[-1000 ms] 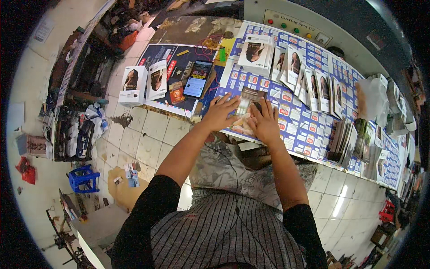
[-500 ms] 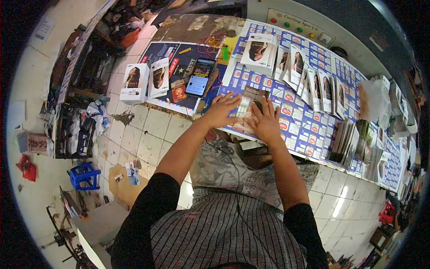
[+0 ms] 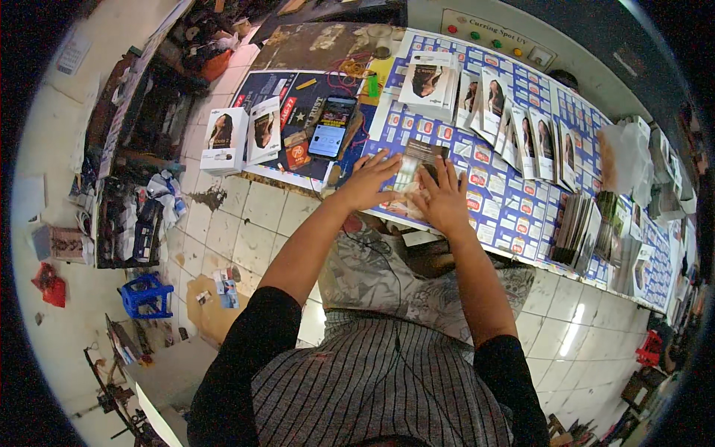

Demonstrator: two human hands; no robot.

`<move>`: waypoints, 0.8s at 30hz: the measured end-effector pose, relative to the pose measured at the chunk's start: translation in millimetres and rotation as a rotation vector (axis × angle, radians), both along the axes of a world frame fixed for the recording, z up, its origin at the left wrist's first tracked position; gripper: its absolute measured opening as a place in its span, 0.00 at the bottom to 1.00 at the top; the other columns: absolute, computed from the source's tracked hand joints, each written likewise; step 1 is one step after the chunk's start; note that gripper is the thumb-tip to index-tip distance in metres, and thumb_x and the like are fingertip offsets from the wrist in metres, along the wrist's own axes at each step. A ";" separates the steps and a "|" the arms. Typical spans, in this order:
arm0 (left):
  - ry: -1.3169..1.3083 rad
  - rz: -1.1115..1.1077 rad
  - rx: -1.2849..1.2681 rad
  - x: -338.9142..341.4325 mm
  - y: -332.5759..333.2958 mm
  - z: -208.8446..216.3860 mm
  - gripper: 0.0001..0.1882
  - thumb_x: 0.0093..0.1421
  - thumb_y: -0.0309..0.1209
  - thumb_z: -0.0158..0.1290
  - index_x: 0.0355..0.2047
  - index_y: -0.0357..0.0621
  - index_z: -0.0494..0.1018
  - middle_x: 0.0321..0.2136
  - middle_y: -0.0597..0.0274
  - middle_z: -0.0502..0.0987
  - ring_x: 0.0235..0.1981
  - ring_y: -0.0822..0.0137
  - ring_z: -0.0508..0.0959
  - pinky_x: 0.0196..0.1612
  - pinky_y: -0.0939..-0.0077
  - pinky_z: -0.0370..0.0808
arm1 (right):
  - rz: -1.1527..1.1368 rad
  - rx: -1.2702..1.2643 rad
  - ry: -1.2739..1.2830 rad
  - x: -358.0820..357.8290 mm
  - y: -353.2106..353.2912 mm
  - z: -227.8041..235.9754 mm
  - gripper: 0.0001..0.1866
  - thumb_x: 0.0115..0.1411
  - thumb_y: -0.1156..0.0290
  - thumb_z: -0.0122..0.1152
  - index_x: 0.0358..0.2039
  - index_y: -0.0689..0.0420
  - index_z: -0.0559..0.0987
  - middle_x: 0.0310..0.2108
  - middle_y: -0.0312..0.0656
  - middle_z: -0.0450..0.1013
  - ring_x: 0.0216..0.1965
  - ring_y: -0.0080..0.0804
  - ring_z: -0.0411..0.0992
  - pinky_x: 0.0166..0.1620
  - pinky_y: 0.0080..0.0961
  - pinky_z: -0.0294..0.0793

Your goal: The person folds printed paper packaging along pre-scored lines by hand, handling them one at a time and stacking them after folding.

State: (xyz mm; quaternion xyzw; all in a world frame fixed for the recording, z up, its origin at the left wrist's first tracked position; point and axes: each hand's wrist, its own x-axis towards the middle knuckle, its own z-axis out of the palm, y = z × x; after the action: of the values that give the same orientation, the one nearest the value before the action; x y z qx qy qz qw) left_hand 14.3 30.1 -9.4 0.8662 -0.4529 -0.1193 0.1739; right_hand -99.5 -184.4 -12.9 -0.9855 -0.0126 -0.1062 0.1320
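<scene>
The printed paper (image 3: 408, 177), dark brown at its far end, pale and glossy nearer, lay flat between the left hand's (image 3: 366, 183) and right hand's (image 3: 445, 203) spread fingers, partly covered by them.

The left grip (image 3: 364, 185) and right grip (image 3: 447, 208) partly hide the glossy leaflet (image 3: 408, 177).

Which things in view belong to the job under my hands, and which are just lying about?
Probably part of the job:
- glossy brown leaflet, flat beneath your left hand and right hand
- piled white printed leaflets
- blue printed sheet under the work

Apparently just lying about:
- smartphone, screen lit
- blue plastic stool on the floor
- red plastic bag
</scene>
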 end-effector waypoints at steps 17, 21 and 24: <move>0.025 -0.014 0.026 -2.8 0.8 8.3 0.43 0.60 0.58 0.54 0.69 0.49 0.58 0.72 0.60 0.52 0.74 0.54 0.45 0.70 0.49 0.42 | -0.010 0.075 -0.024 -0.8 -0.2 1.7 0.33 0.62 0.44 0.55 0.64 0.47 0.69 0.70 0.51 0.53 0.71 0.52 0.49 0.67 0.62 0.48; 0.017 -0.004 0.116 -3.5 -4.9 10.9 0.42 0.60 0.54 0.56 0.68 0.49 0.58 0.73 0.61 0.49 0.74 0.54 0.45 0.70 0.49 0.42 | -0.135 0.342 -0.284 -3.8 -27.5 1.5 0.31 0.61 0.52 0.59 0.62 0.50 0.69 0.66 0.57 0.57 0.67 0.55 0.55 0.64 0.63 0.53; 0.041 0.016 0.208 -3.5 -15.9 26.2 0.41 0.59 0.52 0.58 0.67 0.48 0.59 0.73 0.62 0.46 0.74 0.55 0.44 0.71 0.48 0.42 | -0.503 0.041 -0.174 -11.5 -67.1 7.2 0.29 0.62 0.58 0.61 0.62 0.52 0.69 0.63 0.55 0.61 0.64 0.55 0.58 0.65 0.56 0.54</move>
State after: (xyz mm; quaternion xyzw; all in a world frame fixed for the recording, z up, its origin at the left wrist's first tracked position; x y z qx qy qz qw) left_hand 10.9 14.2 16.8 0.8807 -0.4273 -0.1818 0.0932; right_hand -111.1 -251.5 -5.7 -0.9419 0.2235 -0.2202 0.1199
